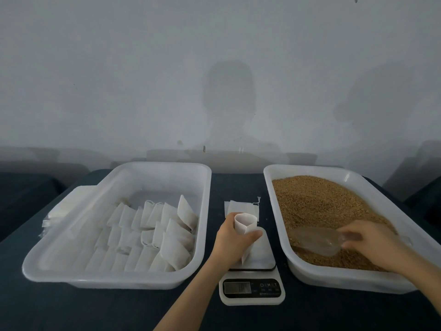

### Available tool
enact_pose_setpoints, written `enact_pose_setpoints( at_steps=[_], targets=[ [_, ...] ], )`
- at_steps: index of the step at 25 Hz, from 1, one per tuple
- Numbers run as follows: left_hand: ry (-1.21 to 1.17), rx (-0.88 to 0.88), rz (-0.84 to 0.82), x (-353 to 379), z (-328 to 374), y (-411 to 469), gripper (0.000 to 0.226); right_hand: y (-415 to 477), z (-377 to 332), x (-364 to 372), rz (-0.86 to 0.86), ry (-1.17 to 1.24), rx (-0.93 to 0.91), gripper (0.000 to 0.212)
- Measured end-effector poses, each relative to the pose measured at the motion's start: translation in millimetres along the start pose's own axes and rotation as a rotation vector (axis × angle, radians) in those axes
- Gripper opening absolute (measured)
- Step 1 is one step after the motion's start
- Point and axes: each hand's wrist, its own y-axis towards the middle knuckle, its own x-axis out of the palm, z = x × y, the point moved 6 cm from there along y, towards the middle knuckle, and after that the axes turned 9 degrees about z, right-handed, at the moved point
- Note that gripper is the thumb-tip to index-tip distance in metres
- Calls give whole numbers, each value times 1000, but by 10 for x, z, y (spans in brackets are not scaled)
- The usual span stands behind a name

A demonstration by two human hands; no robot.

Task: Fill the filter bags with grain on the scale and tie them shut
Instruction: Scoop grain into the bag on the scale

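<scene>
Head view: scooping grain for the filter bag.
My left hand grips it mouth-up on the scale at lower centre; my right hand curls round a clear scoop in the grain, lower right. Next: lift it level, pour into the mouth.

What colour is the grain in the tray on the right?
Golden brown grain, in the white tray; the head view shows it.

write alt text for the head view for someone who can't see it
A person's left hand holds an open white filter bag upright over a digital scale, while the right hand grips a clear scoop in the grain tray on the right. Left of the scale, a second tray holds rows of white bags.
</scene>
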Motion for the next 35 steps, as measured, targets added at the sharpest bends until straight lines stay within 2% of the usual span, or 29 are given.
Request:
enact_pose_setpoints(
  at_steps=[7,11,19,25,29,35],
  targets=[
    [-8,3,4,28,2,-3,51,-119,50,-32,-104,201,92,30],
    [1,5,5,44,0,4,52,-82,36,-129,-68,245,107,28],
    [-4,-5,5,67,-8,22,52,244,-516,-506,47,225,-58,27],
    [-28,10,-17,94,-19,11,51,447,-995,-519,42,74,-215,29],
    [-22,14,-32,105,-21,19,52,565,-1107,-516,86,-121,-279,30],
    [-22,19,-18,90,-34,37,53,607,-1297,-562,126,-256,-405,33]
  ],
)
